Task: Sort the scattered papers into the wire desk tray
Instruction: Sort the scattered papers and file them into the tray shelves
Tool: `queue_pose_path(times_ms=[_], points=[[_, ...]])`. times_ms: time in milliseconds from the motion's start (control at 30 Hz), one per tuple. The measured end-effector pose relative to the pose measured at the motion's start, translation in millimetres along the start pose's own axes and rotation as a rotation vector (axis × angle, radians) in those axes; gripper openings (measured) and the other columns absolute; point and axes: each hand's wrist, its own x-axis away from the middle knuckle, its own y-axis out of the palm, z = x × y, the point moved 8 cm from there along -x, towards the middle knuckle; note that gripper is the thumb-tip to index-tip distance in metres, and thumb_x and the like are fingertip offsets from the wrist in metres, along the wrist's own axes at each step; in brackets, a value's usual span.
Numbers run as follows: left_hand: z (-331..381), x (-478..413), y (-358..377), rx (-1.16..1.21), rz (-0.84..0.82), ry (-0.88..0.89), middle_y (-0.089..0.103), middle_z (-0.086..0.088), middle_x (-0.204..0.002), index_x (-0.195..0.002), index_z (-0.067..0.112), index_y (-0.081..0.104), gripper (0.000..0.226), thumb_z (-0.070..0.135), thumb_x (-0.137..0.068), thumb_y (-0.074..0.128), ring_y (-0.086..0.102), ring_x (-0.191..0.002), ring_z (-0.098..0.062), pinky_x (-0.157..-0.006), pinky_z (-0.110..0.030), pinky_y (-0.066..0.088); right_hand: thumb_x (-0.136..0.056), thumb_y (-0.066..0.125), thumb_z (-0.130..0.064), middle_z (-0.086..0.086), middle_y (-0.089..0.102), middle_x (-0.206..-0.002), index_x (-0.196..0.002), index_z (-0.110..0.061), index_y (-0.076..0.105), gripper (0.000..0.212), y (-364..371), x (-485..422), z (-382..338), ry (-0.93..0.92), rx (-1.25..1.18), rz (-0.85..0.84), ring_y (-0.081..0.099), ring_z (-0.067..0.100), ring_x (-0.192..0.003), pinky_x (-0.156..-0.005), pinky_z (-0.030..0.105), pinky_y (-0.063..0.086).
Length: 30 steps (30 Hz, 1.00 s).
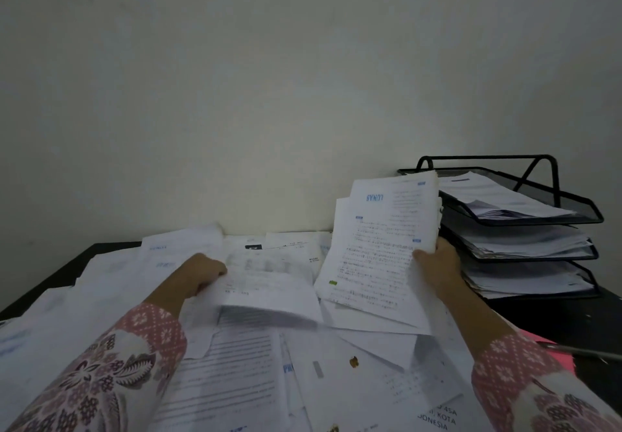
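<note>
Your right hand (437, 265) grips a stack of printed sheets (380, 250) by its right edge, thumb on the front face and fingers hidden behind. The stack is raised off the desk and tilted back toward the wall, with its long axis running from near you up and away. Its print faces you upside down, the blue heading at the far upper end. The stack's upper right corner sits just in front of the wire desk tray (525, 216), a black three-tier unit at the right rear of the black desk (572, 317), each tier already holding papers.

Your left hand (202, 271) pinches the left edge of a folded sheet (269, 293), partly lifted above the scattered papers (235, 364) covering the desk. A pink sheet (558, 357) lies under your right sleeve (518, 374).
</note>
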Motion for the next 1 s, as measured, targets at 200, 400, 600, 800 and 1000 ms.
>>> queue_pose_path(times_ms=[200,400,600,800,1000], points=[[-33.2,11.5,21.0,0.084,-0.205,-0.047,0.050,-0.017,-0.122,-0.140,0.001,0.033,0.058,0.008,-0.089,0.062,0.053,-0.103,-0.031,-0.078,-0.034,0.047,-0.088,0.049,-0.004,0.015,0.060,-0.117,-0.120,-0.004,0.057,0.034,15.6,0.2,23.9,0.079,0.034,-0.079,0.058,0.034,-0.102,-0.090,0.045,0.050],[-27.2,3.0,-0.6,0.485,-0.016,0.102,0.045,-0.018,-0.137,-0.137,0.006,0.038,0.049,0.003,-0.092,0.055,0.048,-0.119,-0.035,-0.091,-0.044,0.046,-0.087,0.047,0.002,0.016,0.060,-0.118,-0.118,-0.004,0.057,0.033,20.8,3.9,31.1,0.127,0.032,-0.130,0.057,0.034,-0.103,-0.094,0.047,0.048],[4.2,20.3,21.4,0.688,-0.107,0.205,0.049,-0.016,-0.135,-0.138,0.007,0.038,0.049,0.003,-0.092,0.055,0.052,-0.113,-0.030,-0.091,-0.041,0.046,-0.089,0.044,0.011,0.010,0.057,-0.117,-0.125,-0.001,0.055,0.039,38.9,20.8,14.6,0.153,-0.127,-0.219,0.051,0.023,-0.099,-0.087,0.031,0.042],[43.8,42.7,58.0,0.516,-0.127,0.283,0.053,-0.013,-0.131,-0.134,0.008,0.041,0.044,0.012,-0.093,0.056,0.055,-0.112,-0.029,-0.095,-0.040,0.047,-0.091,0.038,0.011,0.003,0.056,-0.103,-0.110,-0.016,0.053,0.037,58.3,31.7,-13.1,0.125,-0.247,-0.284,0.052,0.019,-0.084,-0.077,0.027,0.042],[70.3,60.6,89.0,0.534,-0.216,0.263,0.050,-0.009,-0.131,-0.138,0.007,0.030,0.050,0.015,-0.094,0.054,0.052,-0.106,-0.023,-0.087,-0.032,0.043,-0.097,0.045,-0.032,0.007,0.064,-0.104,-0.105,-0.010,0.060,0.027,70.8,36.7,-33.1,0.080,-0.292,-0.317,0.060,0.024,-0.095,-0.091,0.039,0.050]])
